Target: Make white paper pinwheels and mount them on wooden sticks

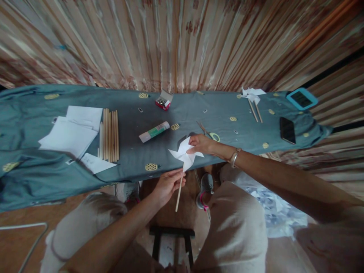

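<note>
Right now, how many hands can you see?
2. The left hand holds the stick just below the paper of the white pinwheel. The right hand is on the pinwheel's paper blades. No other hands show.

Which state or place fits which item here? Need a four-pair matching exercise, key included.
Items
1. Glue stick
2. Phone
3. Small red box
4. Nearer pinwheel

States and places
A. Open, at the far edge of the cloth, by the curtain
B. Held by the left hand and the right hand
C. Black, just on the near side of the blue-framed device
D. White and green, lying on its side

Pairs: 1-D, 2-C, 3-A, 4-B
</note>
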Motion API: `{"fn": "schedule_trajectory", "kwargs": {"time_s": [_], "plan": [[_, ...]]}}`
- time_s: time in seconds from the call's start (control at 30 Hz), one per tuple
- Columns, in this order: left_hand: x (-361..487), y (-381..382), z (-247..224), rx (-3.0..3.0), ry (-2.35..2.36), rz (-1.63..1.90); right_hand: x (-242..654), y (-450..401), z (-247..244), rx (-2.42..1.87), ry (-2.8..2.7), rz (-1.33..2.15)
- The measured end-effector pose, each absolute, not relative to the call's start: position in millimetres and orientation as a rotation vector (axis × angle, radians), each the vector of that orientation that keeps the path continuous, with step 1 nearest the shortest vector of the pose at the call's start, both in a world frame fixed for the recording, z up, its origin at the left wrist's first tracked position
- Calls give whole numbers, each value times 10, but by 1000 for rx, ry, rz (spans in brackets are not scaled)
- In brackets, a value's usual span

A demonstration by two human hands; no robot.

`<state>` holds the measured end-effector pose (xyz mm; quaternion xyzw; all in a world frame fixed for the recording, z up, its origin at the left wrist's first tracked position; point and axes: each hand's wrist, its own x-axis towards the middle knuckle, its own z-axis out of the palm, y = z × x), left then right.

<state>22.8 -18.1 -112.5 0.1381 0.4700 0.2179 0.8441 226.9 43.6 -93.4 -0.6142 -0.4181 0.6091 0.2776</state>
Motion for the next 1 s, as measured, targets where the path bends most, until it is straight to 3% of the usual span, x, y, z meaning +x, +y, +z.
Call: {"fn": "schedule_trajectory", "kwargs": {"time_s": [1.0], "plan": [[238, -180, -1285, 377, 912, 453, 2305, 478, -999, -1804, -1144, 1553]]}}
